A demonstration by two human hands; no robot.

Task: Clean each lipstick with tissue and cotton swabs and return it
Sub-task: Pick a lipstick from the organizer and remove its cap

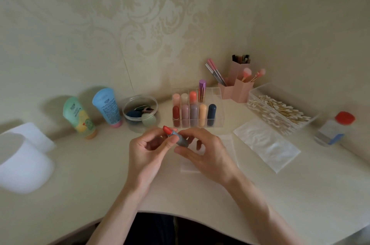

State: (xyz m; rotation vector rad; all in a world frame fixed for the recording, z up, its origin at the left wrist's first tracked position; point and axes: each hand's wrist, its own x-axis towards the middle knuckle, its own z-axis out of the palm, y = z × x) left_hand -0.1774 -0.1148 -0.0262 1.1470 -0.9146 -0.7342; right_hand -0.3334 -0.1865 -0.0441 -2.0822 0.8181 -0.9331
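Left hand [146, 152], right hand [208, 152] pinch uncapped lipstick [176, 136] — bullet aimed 10 o'clock, may smear or snap under squeeze.

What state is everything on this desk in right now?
lipstick: uncapped, red tip out, held in both hands
left hand: pinches the lipstick
right hand: holds the lipstick's grey base
organizer: capped lipsticks upright, one back slot free
swab box: lidless, full
bottle: red cap on, upright
tissue: lying flat
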